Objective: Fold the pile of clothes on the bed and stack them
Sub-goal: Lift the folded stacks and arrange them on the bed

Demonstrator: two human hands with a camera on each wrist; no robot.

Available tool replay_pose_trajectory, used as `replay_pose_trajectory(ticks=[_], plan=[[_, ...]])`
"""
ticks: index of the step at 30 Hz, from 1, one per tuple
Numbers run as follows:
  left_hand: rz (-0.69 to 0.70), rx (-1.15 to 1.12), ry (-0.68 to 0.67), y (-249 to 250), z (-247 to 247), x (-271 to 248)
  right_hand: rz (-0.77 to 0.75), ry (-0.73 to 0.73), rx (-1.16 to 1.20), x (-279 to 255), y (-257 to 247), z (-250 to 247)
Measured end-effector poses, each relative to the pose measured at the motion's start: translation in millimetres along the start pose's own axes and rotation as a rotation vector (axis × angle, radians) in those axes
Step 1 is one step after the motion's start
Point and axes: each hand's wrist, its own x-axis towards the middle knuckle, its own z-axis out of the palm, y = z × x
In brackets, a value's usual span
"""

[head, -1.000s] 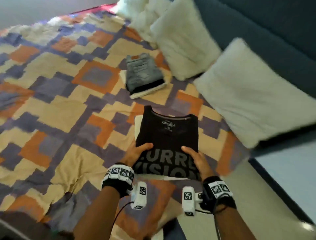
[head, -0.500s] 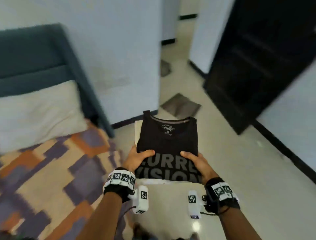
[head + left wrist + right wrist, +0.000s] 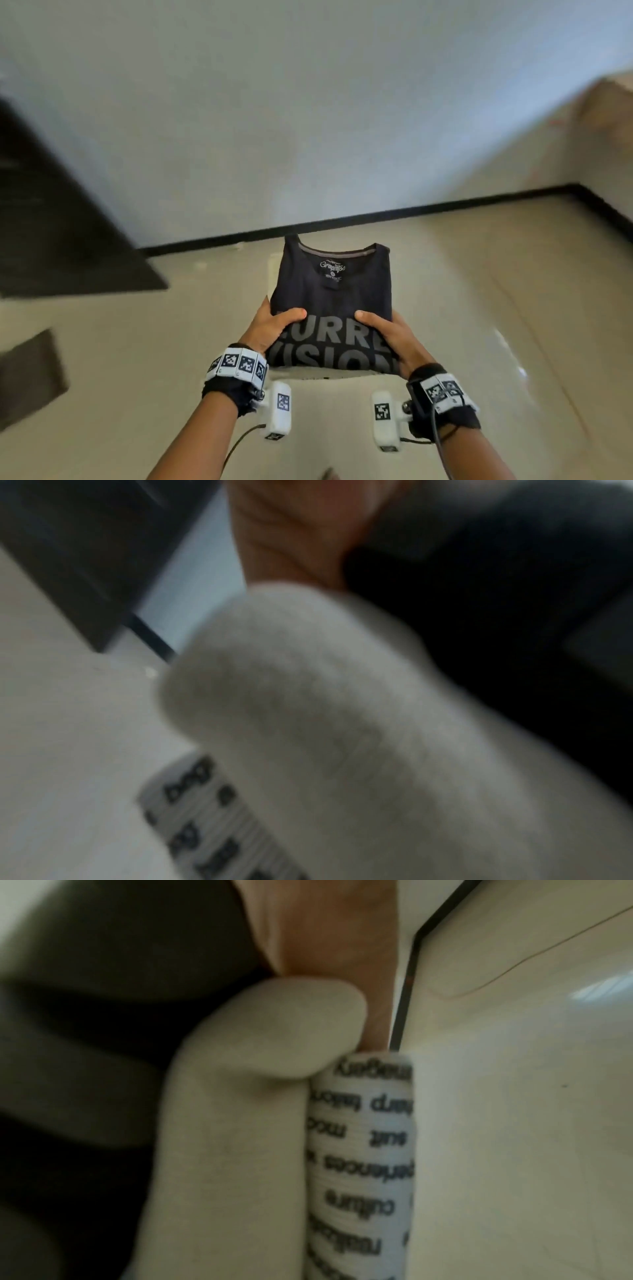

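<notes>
The left hand [image 3: 270, 325] grips the near left edge of the folded black shirt [image 3: 334, 301], thumb on top over the grey lettering, fingers hidden beneath. Under the shirt lies a white garment [image 3: 274, 265], showing only as a pale strip along the left side and near edge; the left wrist view gives it as a blurred rolled fold with printed text. The right hand [image 3: 385, 334] holds the near right edge the same way, thumb on top. So the small stack hangs in the air between both hands, above the floor [image 3: 120, 394] and in front of a wall [image 3: 308, 120], with no bed in view.

The risk, as I judge it, lies in the far half. It juts out past the hands with no support I can see, so a quick turn or a tilt could let the collar end sag and the folds slide open. The white piece underneath could also slip out from the side, since only the near edge is pinched. A drop would land on the floor, not the bed.

A second ago the same stack, in the same grip, was over the patterned bed with pillows and a folded grey pile beyond. Half a second ago the bed's corner and a dark doorway showed. Now only wall and floor remain, so the person has turned away from the bed.
</notes>
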Motion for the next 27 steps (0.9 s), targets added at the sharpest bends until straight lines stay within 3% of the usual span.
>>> replay_pose_trajectory(ticks=[6, 13, 19, 27], plan=[[-0.052, 0.206, -0.424, 23, 191, 76, -0.127, 0.367, 0.266, -29, -31, -150], [-0.065, 0.398, -0.882, 38, 402, 105, -0.276, 0.74, 0.483, -71, -51, -274], [-0.107, 0.597, -1.166, 20, 585, 74, -0.411, 1.009, 0.684, -131, -49, -376], [-0.121, 0.65, -1.479, -38, 838, -33, -0.525, 1.363, 0.736, -250, -60, -557]])
